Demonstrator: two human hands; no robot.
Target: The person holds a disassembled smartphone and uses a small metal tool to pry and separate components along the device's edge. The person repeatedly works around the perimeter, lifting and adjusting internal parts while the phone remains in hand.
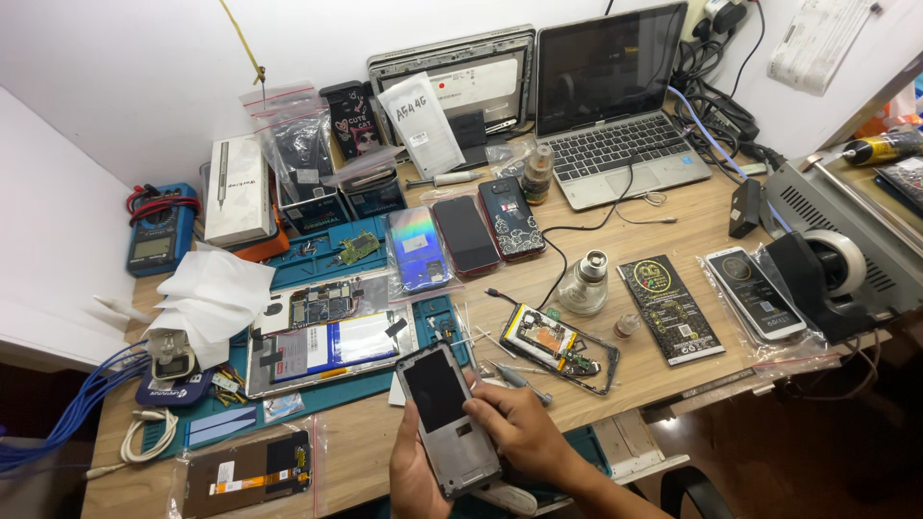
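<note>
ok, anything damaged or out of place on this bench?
Yes: an opened black phone lies askew mid-bench, its circuit boards bared. A larger opened tablet rests on the teal mat. Crumpled white tissue sits at the mat's left. Both hands, left and right, grip a bare grey phone frame.

Wall: a plain white wall fills the top of the frame, from upper left to upper right.
Table: a light brown wooden table runs across the middle, slanting from lower left to upper right.
Mat: a blue-green work mat lies flat on the left half of the table.
Floor: a dark brown floor shows at the lower right.
Light: bright and even, with only soft shadows.
</note>
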